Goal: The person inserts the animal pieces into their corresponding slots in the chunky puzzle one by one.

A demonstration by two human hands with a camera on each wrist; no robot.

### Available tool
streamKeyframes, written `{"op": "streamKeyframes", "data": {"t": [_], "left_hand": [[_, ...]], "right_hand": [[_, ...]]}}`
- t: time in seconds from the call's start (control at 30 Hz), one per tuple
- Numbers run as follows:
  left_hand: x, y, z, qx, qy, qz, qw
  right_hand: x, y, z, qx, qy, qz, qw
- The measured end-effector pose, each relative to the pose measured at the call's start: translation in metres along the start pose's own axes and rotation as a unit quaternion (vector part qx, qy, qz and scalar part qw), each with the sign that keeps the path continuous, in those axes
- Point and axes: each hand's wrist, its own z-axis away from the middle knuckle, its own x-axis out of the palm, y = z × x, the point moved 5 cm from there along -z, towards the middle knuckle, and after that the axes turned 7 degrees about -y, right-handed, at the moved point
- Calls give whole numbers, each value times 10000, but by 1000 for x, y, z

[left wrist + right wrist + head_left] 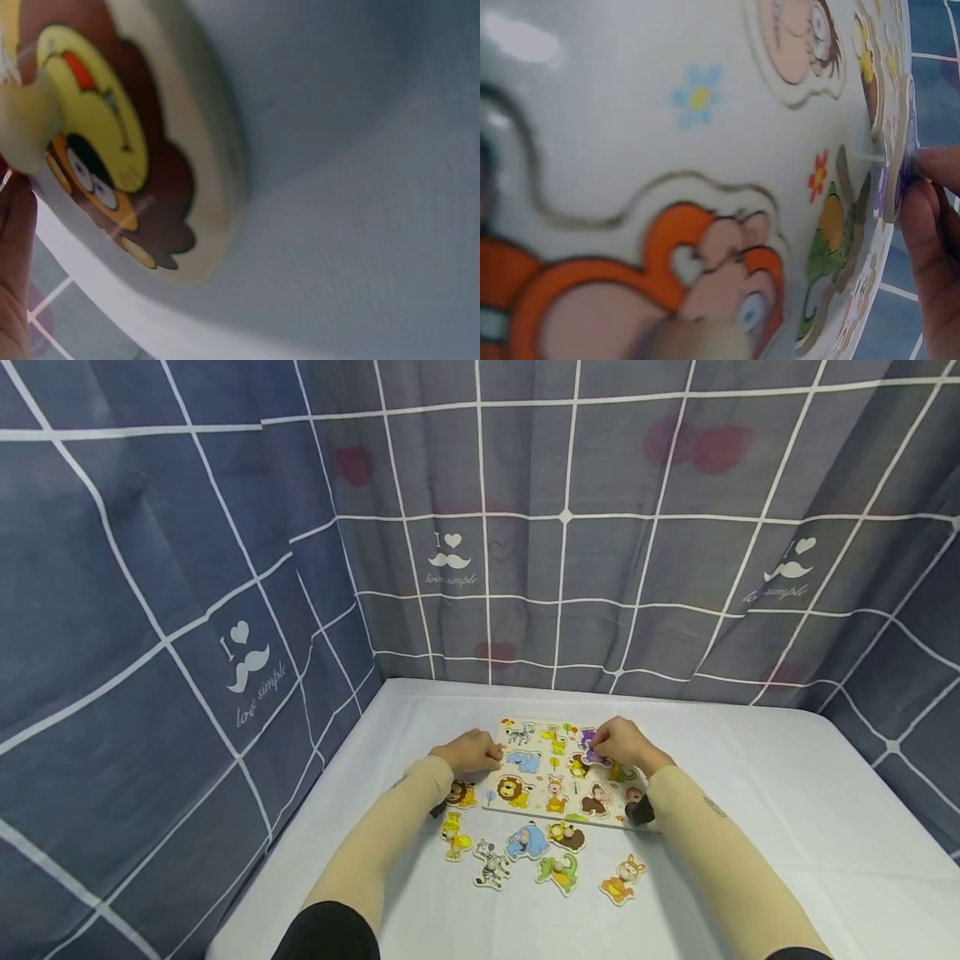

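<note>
Black sleeves (pixel 327 933) foremost, the right hand (pixel 627 744) pinches a purple piece (pixel 904 146); the left hand (pixel 469 752), grip unclear, touches the board (pixel 495 779).

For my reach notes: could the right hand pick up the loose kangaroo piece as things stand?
Probably not yet: the right hand is pinching a purple piece at the board. Otherwise the way looks free, since nothing lies on the kangaroo piece.
</note>
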Motion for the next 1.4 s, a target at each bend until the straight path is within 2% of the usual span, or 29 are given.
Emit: {"op": "streamKeyframes", "data": {"t": [0.23,0.47,0.83,1.0,1.4], "left_hand": [[1,0,-2,-114,3,-68,9999],[3,-5,-4,-206,-12,-32,9998],[1,-6,-1,-58,18,-29,10000],[3,-4,1,-68,2,129,9999],[3,-5,1,-99,38,86,9999]], "right_hand": [[-8,3,-9,-27,127,302,9995],[-12,7,-14,-15,119,341,9993],[-13,6,-26,125,17,161,9998],[-10,8,-29,214,-4,223,9995],[-8,8,-33,260,75,304,9992]]}}
